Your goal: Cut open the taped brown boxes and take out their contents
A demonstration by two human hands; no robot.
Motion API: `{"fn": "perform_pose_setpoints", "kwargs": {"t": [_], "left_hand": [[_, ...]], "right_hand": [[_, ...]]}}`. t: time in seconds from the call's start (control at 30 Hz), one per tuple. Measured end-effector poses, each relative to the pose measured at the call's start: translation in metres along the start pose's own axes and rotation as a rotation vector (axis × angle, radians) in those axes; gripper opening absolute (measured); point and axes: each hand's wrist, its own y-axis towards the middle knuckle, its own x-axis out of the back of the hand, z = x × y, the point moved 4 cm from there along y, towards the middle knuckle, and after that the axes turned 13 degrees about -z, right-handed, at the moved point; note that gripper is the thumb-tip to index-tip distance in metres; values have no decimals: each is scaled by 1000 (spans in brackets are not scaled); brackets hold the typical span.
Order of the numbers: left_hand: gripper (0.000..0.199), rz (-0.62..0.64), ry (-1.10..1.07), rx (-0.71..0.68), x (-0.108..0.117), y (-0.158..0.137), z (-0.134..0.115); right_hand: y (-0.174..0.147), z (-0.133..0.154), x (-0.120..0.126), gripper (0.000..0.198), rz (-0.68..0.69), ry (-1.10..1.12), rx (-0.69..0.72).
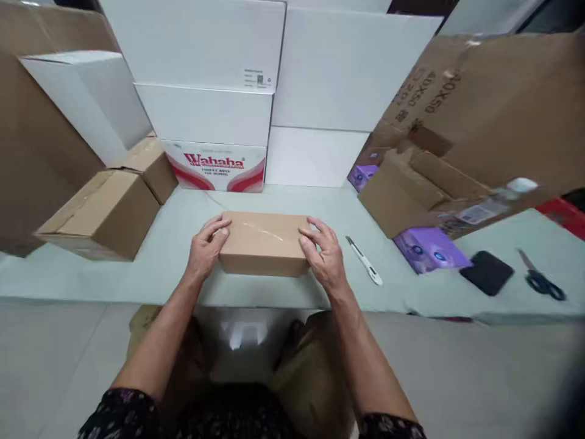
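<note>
Gripping the cardboard box (pixel 264 245) by its left end, the left hand (pixel 205 249) curls around it. Over the surface (pixel 169 256), the box looks closed, a glossy strip (pixel 262 231) on top; what remains isn't shown. The right hand (pixel 325 255) clasps its right end; beyond lies a utility knife (pixel 364 261).

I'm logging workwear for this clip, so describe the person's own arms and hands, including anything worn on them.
The left hand and right hand are bare, with no gloves or watch showing. The forearms are uncovered. The sleeves are dark, with a small pale print, and stop well short of the wrists.
</note>
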Motion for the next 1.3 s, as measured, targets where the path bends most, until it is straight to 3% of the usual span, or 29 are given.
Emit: {"fn": "perform_pose_setpoints", "kwargs": {"t": [0.1,0.2,0.27,0.33,0.43,0.63,0.77,0.83,0.93,1.03,1.13,1.3], "left_hand": [[37,-8,-72,79,-2,0,8],[36,-8,-168,144,-1,-1,17],[36,6,-221,169,0,-2,24],[36,22,-253,185,1,-2,30],[36,19,-272,198,-1,-3,34],[36,-22,-261,211,-7,-5,27],[34,-52,-269,252,-10,-7,20],[38,-66,-290,292,-11,-8,17],[45,-82,-356,360,-13,-9,18],[42,-96,-407,374,-14,-8,20],[37,-91,-403,344,-13,-7,22],[29,-54,-348,225,-10,-5,19]], "right_hand": [[-4,-2,1,34,8,78,-60],[-8,-26,24,41,-42,10,-146],[-10,-54,51,44,-35,-225,-209],[-11,-84,78,42,82,-565,-267],[-10,-117,104,43,182,-814,-336],[-2,-139,93,37,297,-966,-331],[9,-144,98,24,277,-859,-437],[20,-131,104,22,177,-635,-480],[44,-80,106,33,107,-331,-379],[69,-11,91,39,247,-312,-173],[85,46,59,37,482,-350,94],[92,94,6,38,733,-490,517]]}}
